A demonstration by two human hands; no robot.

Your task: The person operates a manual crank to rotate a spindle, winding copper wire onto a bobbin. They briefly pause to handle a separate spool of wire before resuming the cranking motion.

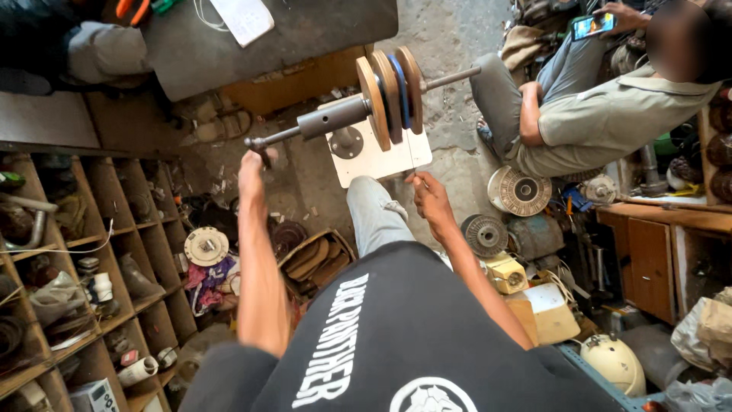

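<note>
Black shirt [396,336] of the person fills the near edge. Left hand [254,169] is clenched on the crank handle [259,145] at the left end of a coil winder [381,99]. Right hand [431,200] pinches a thin wire [412,152] running up to the wooden discs [389,91]. Winder base is a white board [379,156] on the floor. Far right, a seated person [595,107] holds a phone [593,26].

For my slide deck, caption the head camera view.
Left hand grips winder crank; right hand pinches thin wire under wooden discs.
</note>
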